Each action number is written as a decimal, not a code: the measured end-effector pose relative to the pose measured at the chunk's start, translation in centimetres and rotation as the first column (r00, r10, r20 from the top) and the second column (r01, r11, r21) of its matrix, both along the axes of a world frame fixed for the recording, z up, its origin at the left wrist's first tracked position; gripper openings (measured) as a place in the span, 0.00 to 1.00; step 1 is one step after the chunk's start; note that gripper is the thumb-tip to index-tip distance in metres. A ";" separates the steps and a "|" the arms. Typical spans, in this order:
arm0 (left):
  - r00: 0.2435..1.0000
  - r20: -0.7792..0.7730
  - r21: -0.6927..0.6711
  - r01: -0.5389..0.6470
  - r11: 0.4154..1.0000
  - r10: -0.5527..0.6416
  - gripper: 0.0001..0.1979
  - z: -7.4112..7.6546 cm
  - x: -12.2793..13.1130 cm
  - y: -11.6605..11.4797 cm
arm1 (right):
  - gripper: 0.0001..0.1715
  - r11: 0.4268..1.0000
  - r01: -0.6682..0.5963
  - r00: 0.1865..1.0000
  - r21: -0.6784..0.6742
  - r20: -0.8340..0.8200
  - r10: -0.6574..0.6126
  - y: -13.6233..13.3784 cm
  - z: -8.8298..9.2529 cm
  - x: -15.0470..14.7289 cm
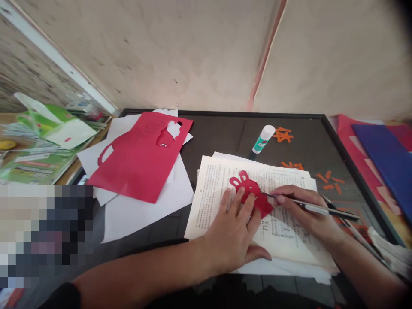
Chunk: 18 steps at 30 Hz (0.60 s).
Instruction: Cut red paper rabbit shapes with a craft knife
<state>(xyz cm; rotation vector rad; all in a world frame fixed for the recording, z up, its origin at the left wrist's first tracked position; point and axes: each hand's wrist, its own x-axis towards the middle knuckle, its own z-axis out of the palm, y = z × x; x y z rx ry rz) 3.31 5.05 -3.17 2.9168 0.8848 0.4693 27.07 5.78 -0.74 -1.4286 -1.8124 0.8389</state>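
A red paper rabbit cutout (249,185) with two looped ears lies on a stack of printed pages (209,180). Spread flat over its lower left part, my left hand (233,227) presses it with the fingertips. My right hand (304,208) grips a slim craft knife (317,209) like a pen, its tip touching the red paper near my left fingers. Part of the cutout is hidden under those fingers. Just beyond the pages, a glue stick (263,139) with a white cap stands on the dark tabletop (222,133).
To the left, a larger red sheet (141,159) with cut-out holes rests on white papers (141,219). Orange paper characters (283,135) lie at the right, beside a blue sheet (383,159) over red ones. Green packaging (54,124) sits far left. A wall rises behind the table.
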 end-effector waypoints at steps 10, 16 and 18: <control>1.000 -0.013 -0.092 0.015 0.996 -0.016 0.41 0.1 0.0 0.1 | 0.08 0.999 0.048 0.998 -0.018 0.045 -0.047 0.1 0.1 -0.6; 0.999 -0.021 -0.087 0.024 0.996 -0.026 0.40 0.1 0.1 0.1 | 0.08 0.998 0.055 0.997 -0.016 0.049 -0.054 0.2 0.1 -0.8; 0.999 -0.024 -0.086 0.030 0.996 -0.032 0.39 0.1 0.1 0.1 | 0.07 0.999 0.051 0.997 -0.008 0.063 -0.050 0.2 0.1 -0.8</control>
